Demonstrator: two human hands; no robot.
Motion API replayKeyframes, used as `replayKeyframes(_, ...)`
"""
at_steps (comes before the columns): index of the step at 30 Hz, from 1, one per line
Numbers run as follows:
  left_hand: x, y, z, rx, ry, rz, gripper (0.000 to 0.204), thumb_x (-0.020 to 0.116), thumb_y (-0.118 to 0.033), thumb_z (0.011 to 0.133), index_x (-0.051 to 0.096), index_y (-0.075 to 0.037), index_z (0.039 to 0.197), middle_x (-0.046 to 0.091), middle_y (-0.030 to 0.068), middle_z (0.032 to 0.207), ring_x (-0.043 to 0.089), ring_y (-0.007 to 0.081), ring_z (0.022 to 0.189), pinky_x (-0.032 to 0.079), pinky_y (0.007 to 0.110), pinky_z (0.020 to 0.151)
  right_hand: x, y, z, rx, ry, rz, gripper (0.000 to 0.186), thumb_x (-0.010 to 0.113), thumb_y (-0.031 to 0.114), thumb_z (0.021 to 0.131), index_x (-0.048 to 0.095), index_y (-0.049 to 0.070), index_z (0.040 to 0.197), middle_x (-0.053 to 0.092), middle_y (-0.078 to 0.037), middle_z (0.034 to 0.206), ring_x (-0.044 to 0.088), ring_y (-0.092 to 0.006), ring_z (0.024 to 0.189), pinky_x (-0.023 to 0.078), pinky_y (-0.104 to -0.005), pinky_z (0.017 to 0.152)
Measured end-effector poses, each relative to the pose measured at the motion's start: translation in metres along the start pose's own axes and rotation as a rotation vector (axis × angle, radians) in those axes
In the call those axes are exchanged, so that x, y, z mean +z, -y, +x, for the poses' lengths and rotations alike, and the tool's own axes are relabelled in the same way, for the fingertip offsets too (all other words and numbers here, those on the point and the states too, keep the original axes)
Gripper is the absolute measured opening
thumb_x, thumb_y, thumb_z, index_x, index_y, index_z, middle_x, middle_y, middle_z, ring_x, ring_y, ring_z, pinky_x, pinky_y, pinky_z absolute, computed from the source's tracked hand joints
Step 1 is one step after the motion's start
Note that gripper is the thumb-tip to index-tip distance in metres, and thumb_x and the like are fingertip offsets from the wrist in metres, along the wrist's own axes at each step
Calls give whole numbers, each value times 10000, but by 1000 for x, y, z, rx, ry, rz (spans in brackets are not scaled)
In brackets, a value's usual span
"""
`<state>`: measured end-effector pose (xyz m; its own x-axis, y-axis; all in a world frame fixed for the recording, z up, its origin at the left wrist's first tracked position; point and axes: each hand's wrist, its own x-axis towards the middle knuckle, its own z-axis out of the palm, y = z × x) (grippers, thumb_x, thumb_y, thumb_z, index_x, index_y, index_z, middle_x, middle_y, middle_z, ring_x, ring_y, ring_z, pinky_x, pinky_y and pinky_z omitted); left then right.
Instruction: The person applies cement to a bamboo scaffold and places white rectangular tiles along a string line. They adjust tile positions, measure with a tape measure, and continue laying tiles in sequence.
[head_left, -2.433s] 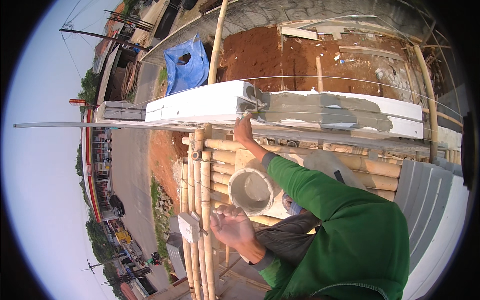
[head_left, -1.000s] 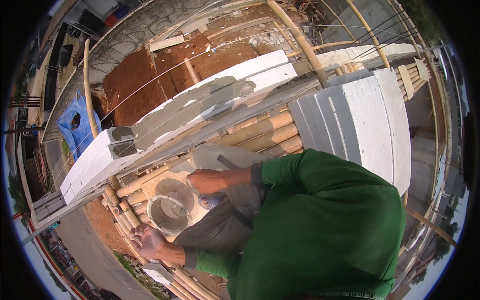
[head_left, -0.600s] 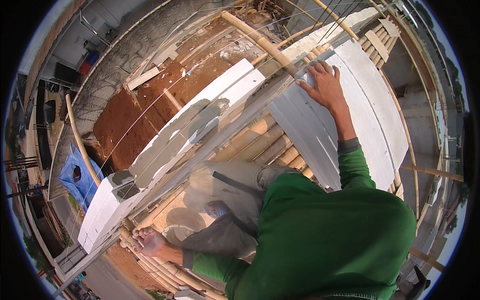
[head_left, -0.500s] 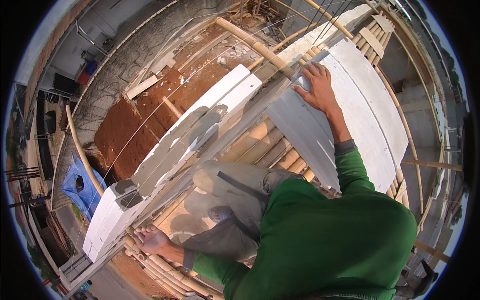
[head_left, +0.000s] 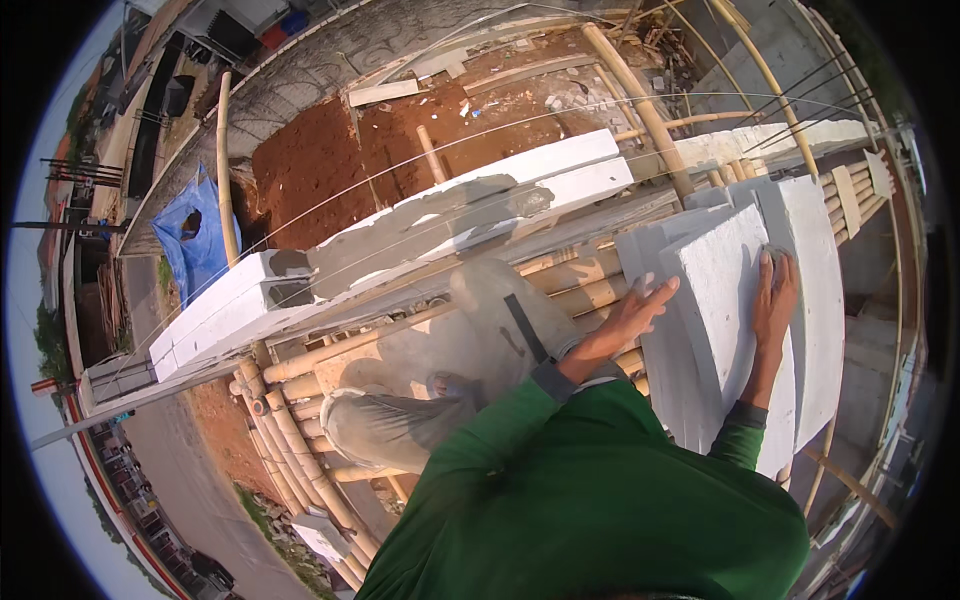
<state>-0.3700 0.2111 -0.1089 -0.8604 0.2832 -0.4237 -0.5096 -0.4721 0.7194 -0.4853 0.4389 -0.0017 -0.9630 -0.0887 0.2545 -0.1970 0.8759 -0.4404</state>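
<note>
My right hand (head_left: 774, 300) is closed over the edge of a white block (head_left: 727, 350), which sits askew on a stack of similar blocks (head_left: 812, 380) at the right. My left hand (head_left: 632, 315) hovers at the stack's left side, fingers apart, with nothing in it. Beyond my legs runs a low wall of white blocks (head_left: 210, 328) with grey mortar (head_left: 370, 240) smeared along its middle. Thin strings cross above it. My bent knees are over the scaffold deck, hiding part of it.
Bamboo poles (head_left: 302, 450) form the scaffold underfoot; an upright pole (head_left: 228, 150) stands behind the wall. A blue tarpaulin (head_left: 187, 240) lies beyond at the left. Red soil (head_left: 300, 170) and loose boards (head_left: 383, 92) are below the wall. A road (head_left: 190, 470) runs at lower left.
My left hand has risen from the lower left to the block stack. My right hand has moved down along it, and the top block now sits shifted out of line. The view has turned.
</note>
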Motion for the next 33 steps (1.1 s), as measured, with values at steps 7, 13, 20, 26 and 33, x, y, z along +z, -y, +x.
replayKeyframes(7, 102, 28, 38, 19, -256, 131, 1458, 769, -702, 814, -34, 312, 1485, 416, 493, 1441, 555, 489, 1331, 489, 429, 1094, -29, -110, -38, 332, 231, 102, 786, 464, 597, 1077, 574, -81, 1459, 590, -296, 1471, 588, -397, 1349, 442, -477, 1137)
replayKeyframes(13, 86, 34, 11, 20, -253, 115, 1465, 760, -719, 815, -23, 332, 1468, 488, 475, 1375, 590, 495, 1275, 514, 419, 1053, -19, -107, -45, 326, 353, 174, 780, 477, 592, 1075, 593, -97, 1423, 626, -291, 1402, 619, -383, 1267, 467, -463, 1087)
replayKeyframes(20, 36, 7, -35, 31, -382, 194, 1476, 740, -773, 792, 46, 337, 1475, 587, 404, 1250, 633, 461, 1201, 529, 424, 1007, -26, -42, -41, 214, 570, 292, 771, 480, 569, 1082, 590, -122, 1405, 645, -292, 1357, 631, -367, 1214, 472, -444, 1065)
replayKeyframes(26, 20, 0, -38, 44, -347, 81, 1479, 777, -758, 774, 43, 308, 1489, 537, 425, 1335, 590, 447, 1279, 500, 431, 1050, -23, -38, -57, 212, 468, 290, 757, 463, 521, 1098, 561, -157, 1420, 619, -308, 1389, 596, -360, 1261, 427, -443, 1126)
replayKeyframes(33, 45, 51, -33, -155, -254, -125, 1502, 917, -627, 704, -3, 169, 1585, 245, 340, 1640, 279, 410, 1551, 280, 461, 1267, -25, -47, -37, 321, 672, 410, 766, 469, 542, 1081, 583, -159, 1371, 659, -293, 1301, 640, -367, 1172, 491, -442, 1038)
